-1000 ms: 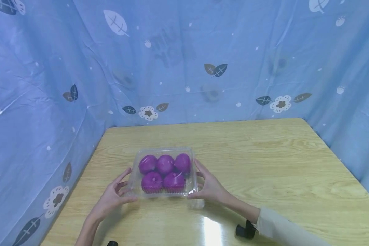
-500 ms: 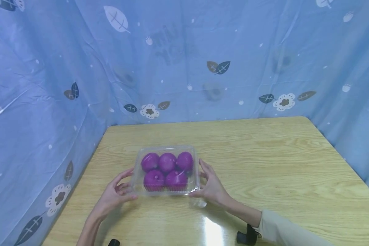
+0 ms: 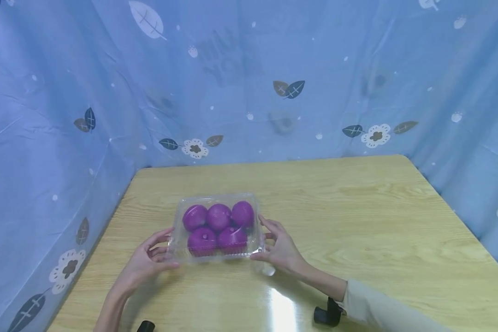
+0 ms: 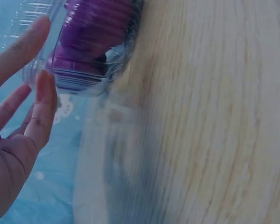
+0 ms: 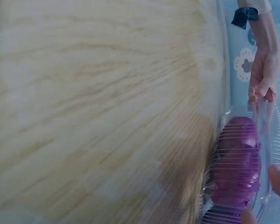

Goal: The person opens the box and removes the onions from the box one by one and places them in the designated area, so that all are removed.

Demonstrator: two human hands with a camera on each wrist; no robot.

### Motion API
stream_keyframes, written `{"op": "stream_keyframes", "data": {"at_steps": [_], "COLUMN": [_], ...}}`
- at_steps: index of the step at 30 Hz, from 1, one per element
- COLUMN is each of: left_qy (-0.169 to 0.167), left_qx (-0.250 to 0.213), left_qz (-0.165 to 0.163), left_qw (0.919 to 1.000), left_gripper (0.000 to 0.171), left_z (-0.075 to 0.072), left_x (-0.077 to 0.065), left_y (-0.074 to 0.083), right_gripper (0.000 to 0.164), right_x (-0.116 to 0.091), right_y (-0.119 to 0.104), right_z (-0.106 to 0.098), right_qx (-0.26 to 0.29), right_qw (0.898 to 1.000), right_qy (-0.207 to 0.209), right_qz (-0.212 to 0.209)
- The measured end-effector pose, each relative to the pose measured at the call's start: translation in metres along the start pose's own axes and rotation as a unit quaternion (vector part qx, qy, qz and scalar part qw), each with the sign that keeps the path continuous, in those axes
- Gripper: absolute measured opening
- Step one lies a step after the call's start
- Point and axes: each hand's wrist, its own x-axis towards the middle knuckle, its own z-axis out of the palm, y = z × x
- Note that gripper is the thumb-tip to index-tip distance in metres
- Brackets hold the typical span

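Note:
A clear plastic clamshell box (image 3: 216,256) with its lid down holds several purple round objects (image 3: 218,217), some with a small nub on top; their kind is unclear. My left hand (image 3: 145,256) grips the box's left edge, thumb toward the front corner and fingers along the side. At the right edge my right hand (image 3: 282,249) pinches the box the same way. The left wrist view shows the left thumb and fingers around the box's rim (image 4: 32,70). Ribbed walls of the box (image 5: 266,154) appear in the right wrist view. Whether its bottom touches the table I cannot tell.
The box is over the left half of a light wooden table (image 3: 336,207). A blue patterned curtain (image 3: 240,69) hangs behind the table and at its sides. Black devices sit at both wrists, such as the black piece (image 3: 329,314) below the right sleeve (image 3: 382,306).
The head view shifts slightly. Both hands keep their hold, and the box stays at almost the same place over the table.

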Motion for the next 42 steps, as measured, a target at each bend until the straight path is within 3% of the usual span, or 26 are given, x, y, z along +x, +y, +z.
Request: {"op": "stream_keyframes", "data": {"at_steps": [8, 13, 19, 28, 32, 37, 42], "left_qy": [0.009, 0.015, 0.020, 0.002, 0.003, 0.009, -0.004], "left_qx": [0.025, 0.037, 0.040, 0.013, 0.019, 0.001, 0.013], "left_qz": [-0.003, -0.003, 0.013, 0.052, 0.068, 0.073, 0.095], "left_qw": [0.9996, 0.9992, 0.9989, 0.9986, 0.9975, 0.9973, 0.9953], "left_gripper": [0.086, 0.087, 0.080, 0.070, 0.066, 0.069, 0.056], "left_z": [-0.010, -0.010, -0.005, -0.001, -0.003, -0.002, -0.003], "left_x": [-0.002, -0.004, -0.005, -0.012, -0.011, -0.009, -0.006], "left_y": [0.001, -0.005, -0.008, -0.008, -0.012, -0.015, -0.014], "right_gripper": [0.091, 0.088, 0.086, 0.086, 0.081, 0.055, 0.036], "right_x": [0.000, -0.002, -0.002, -0.001, 0.000, 0.002, 0.006], "right_y": [-0.003, -0.001, 0.001, -0.001, -0.002, 0.001, -0.002], "right_z": [0.005, 0.003, -0.001, -0.010, -0.014, -0.019, -0.024], "right_qx": [-0.017, -0.028, -0.084, -0.087, -0.126, -0.169, -0.184], "right_qw": [1.000, 0.999, 0.996, 0.994, 0.986, 0.967, 0.956], "right_qy": [0.000, -0.002, -0.012, -0.060, -0.062, -0.048, -0.058], "right_qz": [-0.025, -0.019, -0.042, -0.032, -0.086, -0.187, -0.221]}}
